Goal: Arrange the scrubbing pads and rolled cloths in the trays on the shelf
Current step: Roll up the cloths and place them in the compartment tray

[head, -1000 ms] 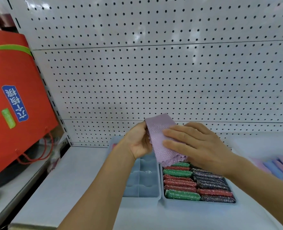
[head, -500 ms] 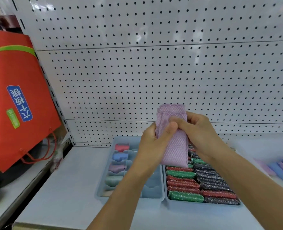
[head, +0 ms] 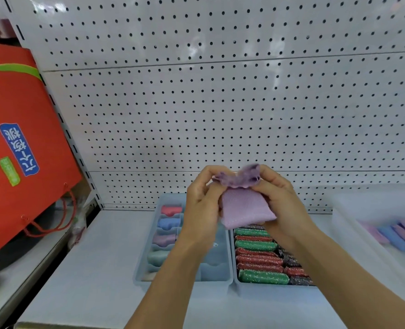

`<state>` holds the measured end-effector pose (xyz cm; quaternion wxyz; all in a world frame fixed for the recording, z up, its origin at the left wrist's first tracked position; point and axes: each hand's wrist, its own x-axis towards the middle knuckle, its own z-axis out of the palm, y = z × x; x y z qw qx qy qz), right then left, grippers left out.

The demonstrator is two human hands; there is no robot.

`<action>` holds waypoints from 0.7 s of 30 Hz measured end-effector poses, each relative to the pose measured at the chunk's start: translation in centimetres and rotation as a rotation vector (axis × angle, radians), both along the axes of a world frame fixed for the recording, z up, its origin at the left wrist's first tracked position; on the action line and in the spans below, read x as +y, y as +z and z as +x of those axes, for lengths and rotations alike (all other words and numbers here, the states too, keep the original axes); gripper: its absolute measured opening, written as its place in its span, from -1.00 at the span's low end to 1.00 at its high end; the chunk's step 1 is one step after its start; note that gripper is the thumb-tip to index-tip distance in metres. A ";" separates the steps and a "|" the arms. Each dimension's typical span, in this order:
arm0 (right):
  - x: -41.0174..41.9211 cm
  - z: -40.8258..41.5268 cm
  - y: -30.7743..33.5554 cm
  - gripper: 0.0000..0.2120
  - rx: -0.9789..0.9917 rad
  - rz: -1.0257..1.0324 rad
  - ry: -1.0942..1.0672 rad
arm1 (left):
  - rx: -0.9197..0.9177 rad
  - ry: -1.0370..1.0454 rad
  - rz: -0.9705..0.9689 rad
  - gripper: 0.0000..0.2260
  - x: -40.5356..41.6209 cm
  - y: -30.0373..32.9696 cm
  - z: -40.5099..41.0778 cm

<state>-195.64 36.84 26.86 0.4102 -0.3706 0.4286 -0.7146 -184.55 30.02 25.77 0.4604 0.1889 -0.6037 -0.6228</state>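
The white shelf (head: 97,269) carries two pale blue trays below the hands. A divided tray (head: 216,273) sits left, touching the scrubbing-pad tray (head: 275,292); a white bin (head: 353,224) lies right.

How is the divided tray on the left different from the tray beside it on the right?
The pale blue divided tray holds soft rolled cloths in single compartments down its left column, with right compartments empty; the pale blue undivided tray is packed tight with glittery green, red and black scrubbing pads. Both sit side by side on the white shelf.

Red paper bag (head: 18,143), blue label, cord handles, far left of fingers; white pegboard (head: 220,103) behind.
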 end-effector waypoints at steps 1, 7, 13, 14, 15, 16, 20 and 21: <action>0.0 -0.2 -0.1 -0.66 0.015 0.000 0.026 | 0.013 -0.044 0.009 -0.70 0.0 0.0 0.3; -0.1 -1.0 -0.5 -0.50 0.326 -0.013 -0.060 | -0.262 -0.200 0.244 -0.37 -0.5 0.4 1.3; -0.3 -0.8 -0.8 -0.55 0.424 0.014 -0.118 | -0.319 -0.172 0.162 -0.86 -0.9 0.7 2.0; -0.4 -0.7 -0.9 -0.62 0.350 0.027 -0.110 | -0.303 -0.134 0.113 -0.88 -1.1 0.5 2.1; -0.6 -0.5 -1.1 -0.69 0.277 0.045 -0.087 | -0.299 -0.089 0.059 -0.89 -1.2 0.5 2.2; -0.7 -0.5 -1.2 -0.72 0.238 0.069 -0.047 | -0.304 -0.039 0.007 -0.89 -1.4 0.5 2.3; -1.4 0.0 -1.4 -0.80 0.349 0.136 0.062 | -0.290 0.051 -0.120 -0.90 -2.2 0.1 2.8; -1.6 0.1 -1.4 -0.85 0.304 0.130 0.051 | -0.274 0.044 -0.127 -0.91 -2.5 0.1 3.0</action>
